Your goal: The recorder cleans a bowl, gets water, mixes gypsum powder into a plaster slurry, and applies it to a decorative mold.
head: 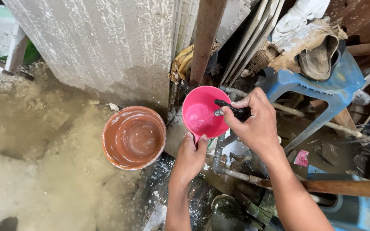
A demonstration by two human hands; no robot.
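Observation:
My left hand grips the handle of a pink plastic scoop and holds it under a small tap. My right hand pinches the tap's black lever, fingers closed on it. The tap's metal spout pokes over the scoop's rim. A grey pipe runs down from the tap behind my left hand. The scoop's inside looks wet and pale.
An orange-brown bucket holding some water stands on the muddy ground to the left. A rough concrete slab rises behind it. A blue plastic stool with a worn sandal and torn cardboard sits at right. A rusty post stands behind the scoop.

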